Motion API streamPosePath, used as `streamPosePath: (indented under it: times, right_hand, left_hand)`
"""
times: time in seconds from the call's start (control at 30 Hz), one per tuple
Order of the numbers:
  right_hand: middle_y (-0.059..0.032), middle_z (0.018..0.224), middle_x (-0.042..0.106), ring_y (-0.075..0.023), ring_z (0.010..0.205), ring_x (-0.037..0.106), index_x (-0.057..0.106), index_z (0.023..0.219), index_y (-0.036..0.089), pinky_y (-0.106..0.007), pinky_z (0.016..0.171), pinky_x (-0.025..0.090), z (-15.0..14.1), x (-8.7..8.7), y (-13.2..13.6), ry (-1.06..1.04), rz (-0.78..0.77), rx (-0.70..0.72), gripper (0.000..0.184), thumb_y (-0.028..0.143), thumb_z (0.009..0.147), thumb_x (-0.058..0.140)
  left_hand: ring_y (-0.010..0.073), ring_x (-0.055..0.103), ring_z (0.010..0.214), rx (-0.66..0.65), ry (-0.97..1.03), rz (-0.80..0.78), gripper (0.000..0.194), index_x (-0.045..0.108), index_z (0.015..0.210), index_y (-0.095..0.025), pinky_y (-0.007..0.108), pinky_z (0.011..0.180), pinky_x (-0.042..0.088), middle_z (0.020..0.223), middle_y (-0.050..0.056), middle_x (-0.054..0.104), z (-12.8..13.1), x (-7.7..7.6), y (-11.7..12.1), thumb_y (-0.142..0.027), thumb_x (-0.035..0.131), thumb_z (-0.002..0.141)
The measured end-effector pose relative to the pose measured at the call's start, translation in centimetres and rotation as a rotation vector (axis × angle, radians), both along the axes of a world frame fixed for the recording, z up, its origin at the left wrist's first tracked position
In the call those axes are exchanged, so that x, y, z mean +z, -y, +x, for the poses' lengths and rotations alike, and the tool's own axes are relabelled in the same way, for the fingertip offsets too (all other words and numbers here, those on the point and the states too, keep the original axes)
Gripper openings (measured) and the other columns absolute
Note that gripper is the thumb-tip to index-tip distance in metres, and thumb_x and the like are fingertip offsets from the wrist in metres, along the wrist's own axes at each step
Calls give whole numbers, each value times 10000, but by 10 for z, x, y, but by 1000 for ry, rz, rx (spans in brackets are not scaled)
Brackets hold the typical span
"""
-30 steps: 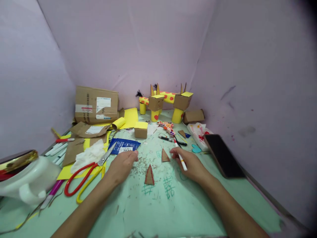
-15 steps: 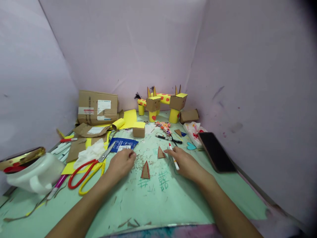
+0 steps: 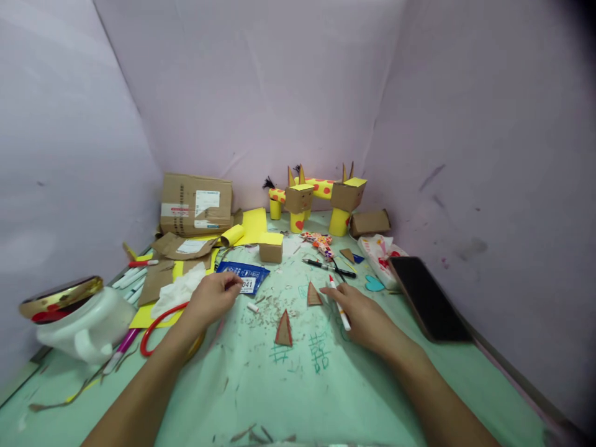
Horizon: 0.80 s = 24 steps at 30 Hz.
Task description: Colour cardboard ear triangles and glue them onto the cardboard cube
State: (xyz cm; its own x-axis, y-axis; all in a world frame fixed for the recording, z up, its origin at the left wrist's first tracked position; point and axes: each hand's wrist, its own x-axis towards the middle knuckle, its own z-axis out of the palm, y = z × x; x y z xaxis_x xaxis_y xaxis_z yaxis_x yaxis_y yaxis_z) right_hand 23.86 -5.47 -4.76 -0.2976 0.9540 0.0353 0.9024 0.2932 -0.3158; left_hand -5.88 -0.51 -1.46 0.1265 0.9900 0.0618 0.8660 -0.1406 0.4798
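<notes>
My right hand (image 3: 365, 315) grips a red-tipped white marker (image 3: 343, 313), tip pointing away from me. Its fingertips are beside a cardboard triangle (image 3: 314, 295) with red along its edges; whether they touch it I cannot tell. Nearer to me lies a second red-edged cardboard triangle (image 3: 284, 330). My left hand (image 3: 215, 301) is over the table by a blue packet (image 3: 246, 276), fingers loosely bent and apart, with nothing visible in them. A small white cap (image 3: 252, 307) rests on the table to its right. Red-handled scissors (image 3: 151, 332) are partly hidden beneath my left arm.
Giraffe-like cardboard figures (image 3: 298, 202) stand at the back, near a small box (image 3: 270, 248). A phone (image 3: 428, 301) and a tissue pack (image 3: 379, 257) lie on the right. Leftward are a white mug (image 3: 90, 323), crumpled tissue (image 3: 179, 292) and a cardboard parcel (image 3: 196, 205).
My left hand has moved left and loosened, and the white cap now shows on the table. The right hand keeps the marker by the triangle. The whole view has shifted slightly.
</notes>
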Motion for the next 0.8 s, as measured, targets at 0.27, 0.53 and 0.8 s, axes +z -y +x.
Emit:
streamPosePath:
  times: [0.27, 0.53, 0.8]
  right_hand:
    - [-103, 1058, 578, -240, 946, 584, 617, 1128, 237, -303, 735, 442, 0, -10, -7, -13, -3, -9, 422, 52, 781, 462]
    - [-64, 953, 606, -196, 827, 605, 605, 959, 221, -289, 716, 448, 1, -7, -7, -26, -49, -71, 229, 127, 877, 413]
    - [-41, 889, 623, -175, 794, 605, 623, 931, 222, -257, 680, 401, 2, -3, -5, -55, -103, -51, 286, 59, 820, 415]
  left_hand:
    - [201, 598, 775, -225, -71, -157, 279, 667, 917, -238, 285, 662, 397, 838, 21, 669, 9, -12, 9, -206, 512, 687]
    - [205, 554, 802, -325, -102, -165, 201, 538, 801, -203, 318, 707, 386, 887, 57, 583, 17, -19, 8, -258, 357, 866]
    - [160, 554, 757, -363, 126, -141, 262, 515, 812, -218, 273, 684, 404, 818, 14, 590, 22, -31, 15, -364, 326, 918]
